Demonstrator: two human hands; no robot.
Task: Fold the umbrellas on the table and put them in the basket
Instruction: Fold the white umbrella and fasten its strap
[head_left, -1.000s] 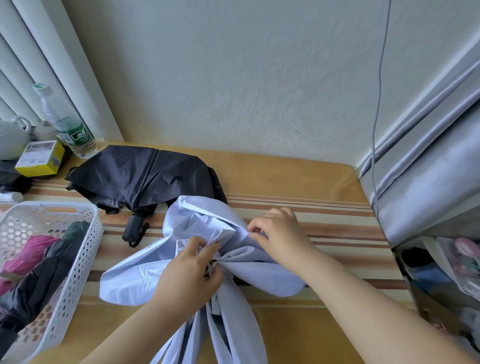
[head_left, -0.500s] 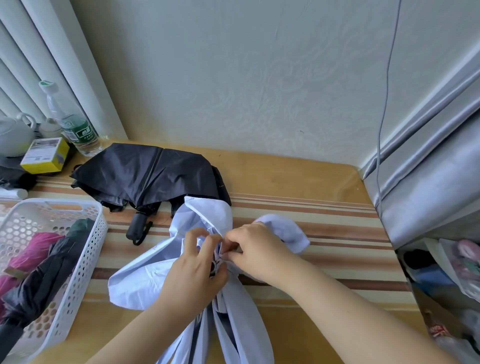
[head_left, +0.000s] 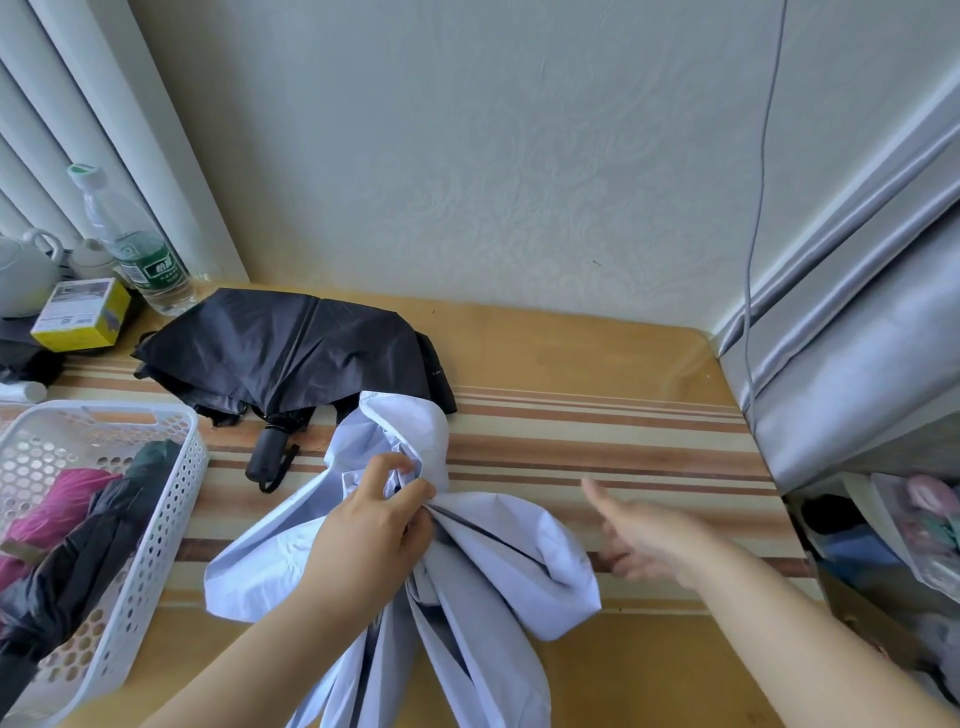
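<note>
A pale lilac umbrella (head_left: 498, 561) lies loosely gathered on the striped table (head_left: 597, 447) in front of me, its cloth flaps spread out. My left hand (head_left: 374, 525) pinches the bunched cloth near its middle. My right hand (head_left: 644, 535) hovers just right of the umbrella, blurred, fingers apart and holding nothing. Behind it lies a black umbrella (head_left: 291, 353), half collapsed, with its handle pointing toward me. The white perforated basket (head_left: 156, 509) stands at the left and holds a pink, a dark green and a black folded umbrella.
A water bottle (head_left: 130, 249), a yellow box (head_left: 80, 314) and a pale teapot (head_left: 23, 273) crowd the far left corner. A grey satin-covered piece of furniture (head_left: 857, 364) borders the table on the right, with a cable hanging down the wall.
My right hand has let go of the lilac cloth and moved off to the right. The flap it held now lies spread on the table. My left hand keeps its grip.
</note>
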